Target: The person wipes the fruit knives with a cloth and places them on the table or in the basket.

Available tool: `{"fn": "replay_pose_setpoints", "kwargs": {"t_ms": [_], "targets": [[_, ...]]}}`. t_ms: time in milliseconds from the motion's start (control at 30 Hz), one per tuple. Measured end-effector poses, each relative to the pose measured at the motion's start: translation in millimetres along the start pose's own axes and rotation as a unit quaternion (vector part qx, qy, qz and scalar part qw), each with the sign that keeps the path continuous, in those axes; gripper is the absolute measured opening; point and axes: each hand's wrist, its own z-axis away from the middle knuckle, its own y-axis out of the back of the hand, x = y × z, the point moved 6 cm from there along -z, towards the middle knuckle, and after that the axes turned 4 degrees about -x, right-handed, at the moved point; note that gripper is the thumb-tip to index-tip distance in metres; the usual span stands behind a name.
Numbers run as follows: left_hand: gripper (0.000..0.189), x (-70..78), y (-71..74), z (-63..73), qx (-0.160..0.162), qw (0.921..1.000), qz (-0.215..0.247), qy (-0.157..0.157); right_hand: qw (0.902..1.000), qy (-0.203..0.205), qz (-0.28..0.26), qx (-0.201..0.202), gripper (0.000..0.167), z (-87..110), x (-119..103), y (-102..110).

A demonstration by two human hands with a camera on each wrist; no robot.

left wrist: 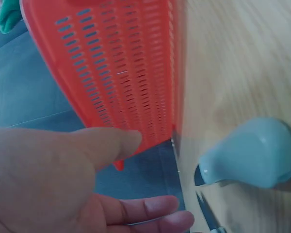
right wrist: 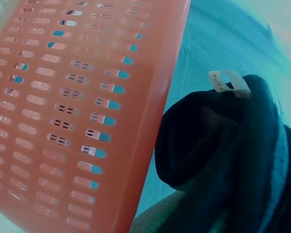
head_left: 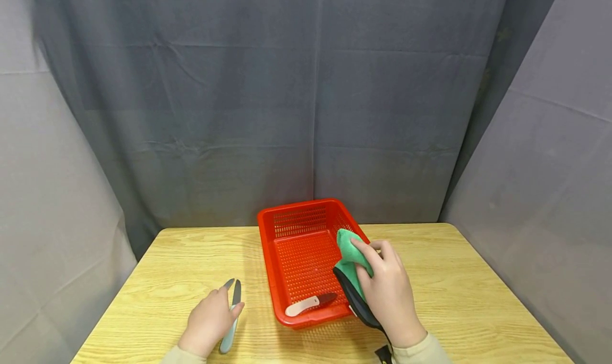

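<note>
My left hand (head_left: 209, 321) is low over the table at the left, thumb spread away from the fingers, beside two knives. One knife has a light blue handle (head_left: 228, 338) and lies with its blade pointing away from me. Of the other knife, a blade tip (head_left: 229, 283) shows past my fingers; the hand hides most of the rest. With its fingers bent, my right hand (head_left: 389, 289) grips a cloth (head_left: 353, 255), green on one side and black on the other, over the basket's right rim. A white tag (right wrist: 228, 82) sticks out from the cloth's dark side.
Between the hands stands a red plastic basket (head_left: 269, 268) with slotted walls. A knife with a white handle (head_left: 302, 305) lies inside, near its front wall. A wooden table (head_left: 201, 252) carries everything, and grey curtains (head_left: 229, 114) hang behind and at both sides.
</note>
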Motion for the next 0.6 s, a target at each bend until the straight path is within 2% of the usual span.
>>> {"fn": "replay_pose_setpoints", "kwargs": {"t_ms": [133,433,600], "targets": [[0.056,-1.5,-6.7,-0.6,-0.008,0.9999,-0.007,0.010,1.0000,0.000,0.000,-0.001,0.052,0.0,0,0],[0.048,-5.4,-19.6,1.9,-0.046,0.9986,-0.017,0.020,1.0000,-0.001,0.001,0.000,0.052,-0.1,1,-1],[0.049,-7.0,-24.2,0.4,-0.051,0.9983,-0.022,0.022,1.0000,-0.003,0.001,0.000,0.052,-0.6,1,0]]}}
